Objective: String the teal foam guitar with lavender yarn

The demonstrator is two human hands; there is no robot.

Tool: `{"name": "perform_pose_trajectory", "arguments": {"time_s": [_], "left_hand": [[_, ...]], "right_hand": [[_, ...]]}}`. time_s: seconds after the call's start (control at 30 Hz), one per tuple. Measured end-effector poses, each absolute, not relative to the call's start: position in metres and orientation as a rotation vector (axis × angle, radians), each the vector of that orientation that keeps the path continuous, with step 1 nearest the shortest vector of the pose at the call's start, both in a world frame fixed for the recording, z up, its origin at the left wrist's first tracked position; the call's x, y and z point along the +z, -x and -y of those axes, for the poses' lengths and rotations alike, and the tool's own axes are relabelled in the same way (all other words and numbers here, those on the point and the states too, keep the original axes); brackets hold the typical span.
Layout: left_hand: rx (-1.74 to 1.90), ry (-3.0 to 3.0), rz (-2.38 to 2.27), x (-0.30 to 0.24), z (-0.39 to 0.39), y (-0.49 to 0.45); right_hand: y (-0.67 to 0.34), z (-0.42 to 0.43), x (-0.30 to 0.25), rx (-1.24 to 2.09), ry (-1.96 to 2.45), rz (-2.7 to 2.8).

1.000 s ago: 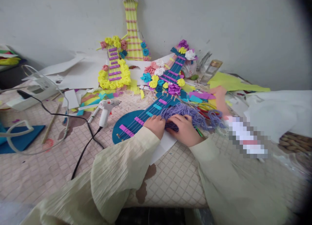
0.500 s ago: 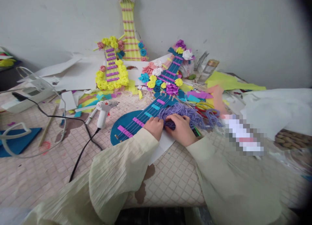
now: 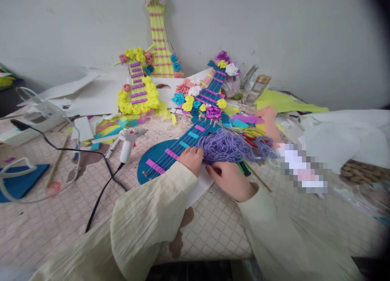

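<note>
Purple yarn (image 3: 227, 145), a loose tangled heap, lies on the upper body of a blue foam guitar (image 3: 158, 157) at the middle of a cluttered craft table (image 3: 213, 228). The heap is directly ahead of the person's two hands. Its long axis runs left to right, from the guitar's strings out toward a pair of scissors (image 3: 254, 134) on the right. The guitar itself slants from near left to far right, with its flower-decked neck reaching up to the wall.

The left hand (image 3: 191, 159) is the nearer of the two. Its curled fingers rest against the heap's near-left edge, over the strings. Whether those fingers pinch a strand cannot be told.

The right hand (image 3: 230, 179) sits just below the heap's near edge, over a white paper sheet (image 3: 199, 185). Its fingers are drawn together and point left toward the yarn, and what they hold, if anything, is hidden. A green-and-black pen (image 3: 245, 169) lies just beside its knuckles.

A white glue gun (image 3: 126, 139) lies well to the left (its black cord (image 3: 99, 195) trails toward the table's near edge). A yellow foam guitar (image 3: 137, 90) leans against the wall behind.
</note>
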State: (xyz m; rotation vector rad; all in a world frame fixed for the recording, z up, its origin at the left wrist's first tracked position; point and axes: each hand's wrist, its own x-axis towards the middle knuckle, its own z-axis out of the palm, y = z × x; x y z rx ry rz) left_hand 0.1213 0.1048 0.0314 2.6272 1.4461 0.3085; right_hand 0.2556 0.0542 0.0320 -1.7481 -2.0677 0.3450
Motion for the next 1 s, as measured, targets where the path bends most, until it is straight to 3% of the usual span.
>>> {"name": "perform_pose_trajectory", "arguments": {"time_s": [0.17,0.37,0.5,0.67,1.0], "left_hand": [[0.421,-2.555,-1.429,0.029,-0.106,-0.121],[0.612,-2.477,-1.351,0.028,-0.108,-0.117],[0.722,-2.438,-1.329,0.027,-0.111,-0.114],[0.782,-2.408,-1.323,0.026,-0.112,-0.113],[0.766,-2.363,-1.302,0.028,-0.111,-0.115]], "right_hand": [[-0.263,-0.065,0.014,0.257,1.697,1.855],[-0.253,-0.083,0.006,0.758,1.407,1.41],[-0.249,-0.096,0.012,0.879,1.292,1.264],[-0.253,-0.103,0.017,0.793,1.343,1.37],[-0.267,-0.095,0.021,0.26,1.534,1.577]]}}
